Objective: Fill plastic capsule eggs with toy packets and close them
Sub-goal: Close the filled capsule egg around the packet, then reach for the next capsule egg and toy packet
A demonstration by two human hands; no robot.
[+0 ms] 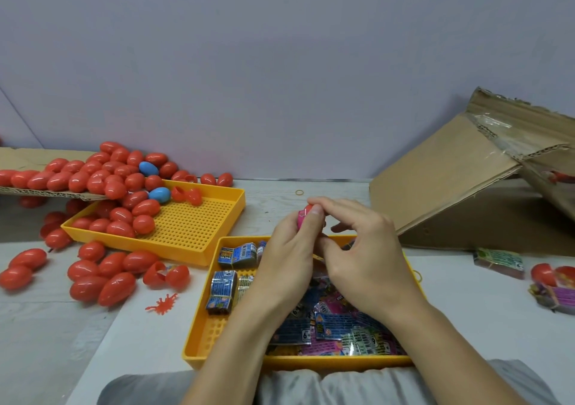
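Note:
My left hand [289, 255] grips a red capsule egg [307, 209] with a pink toy packet [301, 220] showing at its opening. My right hand [361, 249] reaches over from the right, its fingertips pinching the top of the same egg. Both hands hover above the near yellow tray [199, 333], which holds several loose and bundled toy packets [336, 327]. The egg is mostly hidden by my fingers.
A second yellow tray [193, 227] at the left holds red eggs and a blue egg [159, 194]. More red eggs [102, 277] lie scattered on the table and on cardboard at far left. A cardboard box [460, 187] stands at right. Packets and an open egg [550, 277] lie at the right edge.

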